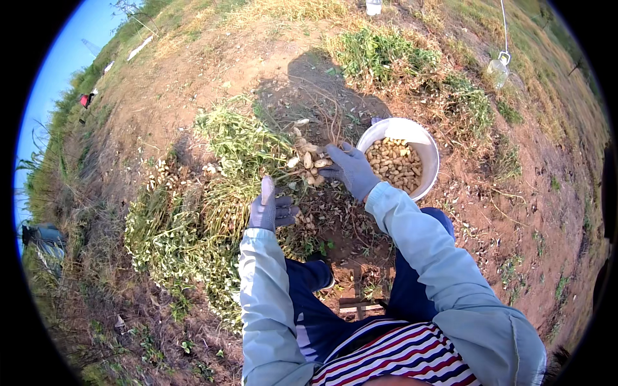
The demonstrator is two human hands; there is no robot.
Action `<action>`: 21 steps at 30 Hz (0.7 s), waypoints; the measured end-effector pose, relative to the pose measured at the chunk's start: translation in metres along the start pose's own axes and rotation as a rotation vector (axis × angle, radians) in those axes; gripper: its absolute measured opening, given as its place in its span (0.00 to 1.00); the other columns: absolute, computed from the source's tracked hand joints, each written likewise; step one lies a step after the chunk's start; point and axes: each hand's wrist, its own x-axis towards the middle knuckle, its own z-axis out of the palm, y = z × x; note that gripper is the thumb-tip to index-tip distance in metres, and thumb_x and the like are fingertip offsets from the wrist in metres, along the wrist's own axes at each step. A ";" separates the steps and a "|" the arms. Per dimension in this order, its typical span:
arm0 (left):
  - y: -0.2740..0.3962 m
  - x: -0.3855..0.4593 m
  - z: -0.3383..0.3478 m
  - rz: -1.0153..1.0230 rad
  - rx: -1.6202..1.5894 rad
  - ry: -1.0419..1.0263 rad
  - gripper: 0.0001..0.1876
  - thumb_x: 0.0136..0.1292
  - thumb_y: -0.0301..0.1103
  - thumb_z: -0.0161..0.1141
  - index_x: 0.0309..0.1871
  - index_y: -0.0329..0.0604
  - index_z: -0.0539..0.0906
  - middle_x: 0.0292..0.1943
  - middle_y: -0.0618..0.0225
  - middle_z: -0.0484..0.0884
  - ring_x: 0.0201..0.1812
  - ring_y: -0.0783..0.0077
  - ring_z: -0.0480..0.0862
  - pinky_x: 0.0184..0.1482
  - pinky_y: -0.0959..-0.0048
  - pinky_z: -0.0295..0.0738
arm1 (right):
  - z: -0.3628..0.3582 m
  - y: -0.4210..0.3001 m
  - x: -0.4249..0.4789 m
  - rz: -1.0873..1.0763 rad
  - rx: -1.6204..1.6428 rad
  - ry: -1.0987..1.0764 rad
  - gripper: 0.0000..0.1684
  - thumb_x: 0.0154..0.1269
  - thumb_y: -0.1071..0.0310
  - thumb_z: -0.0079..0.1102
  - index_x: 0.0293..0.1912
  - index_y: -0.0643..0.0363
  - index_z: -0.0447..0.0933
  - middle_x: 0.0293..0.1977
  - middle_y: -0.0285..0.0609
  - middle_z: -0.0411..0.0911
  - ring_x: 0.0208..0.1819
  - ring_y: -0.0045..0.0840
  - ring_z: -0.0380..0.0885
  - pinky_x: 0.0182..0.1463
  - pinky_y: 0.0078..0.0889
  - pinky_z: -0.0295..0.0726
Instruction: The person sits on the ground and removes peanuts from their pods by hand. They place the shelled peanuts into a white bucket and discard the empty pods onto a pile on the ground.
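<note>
My right hand (pixel 351 170), in a grey glove, has its fingers closed at a cluster of peanut pods (pixel 309 157) on the root end of a pulled peanut plant (pixel 241 140). Thin roots stretch away beyond the fingers. My left hand (pixel 270 208), gloved alike, is just below, thumb up and apart from the fingers, with nothing seen in it. Past its fingertips lie more pods (pixel 305 224). A white bucket (pixel 430 166) stands beside my right wrist, partly filled with loose peanuts (pixel 396 164).
A heap of peanut plants (pixel 188 241) lies to the left, with pods (pixel 161 174) at its upper edge. More pulled plants (pixel 386 55) lie beyond the bucket. A clear plastic container (pixel 498 72) is at the far right. Between my legs is a wooden piece (pixel 358 305).
</note>
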 end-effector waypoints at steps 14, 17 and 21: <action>-0.012 0.016 0.005 0.305 -0.756 -0.233 0.28 0.60 0.43 0.61 0.59 0.38 0.68 0.55 0.55 0.75 0.55 0.54 0.77 0.58 0.44 0.72 | 0.009 -0.011 -0.002 0.038 -0.044 -0.159 0.17 0.67 0.58 0.54 0.50 0.59 0.71 0.44 0.39 0.75 0.44 0.25 0.77 0.49 0.31 0.78; -0.009 0.013 0.004 0.318 -0.844 -0.126 0.27 0.62 0.40 0.61 0.59 0.35 0.67 0.55 0.53 0.75 0.56 0.53 0.76 0.59 0.45 0.70 | 0.010 -0.006 0.000 -0.066 -0.394 -0.026 0.22 0.63 0.57 0.59 0.51 0.61 0.71 0.41 0.41 0.76 0.44 0.24 0.77 0.47 0.28 0.77; -0.011 0.023 0.000 0.380 -0.920 -0.048 0.24 0.63 0.35 0.59 0.59 0.33 0.67 0.56 0.53 0.74 0.57 0.55 0.74 0.61 0.49 0.69 | -0.005 -0.011 0.000 -0.325 -0.835 0.217 0.21 0.59 0.60 0.63 0.47 0.64 0.73 0.38 0.40 0.77 0.40 0.21 0.76 0.44 0.23 0.75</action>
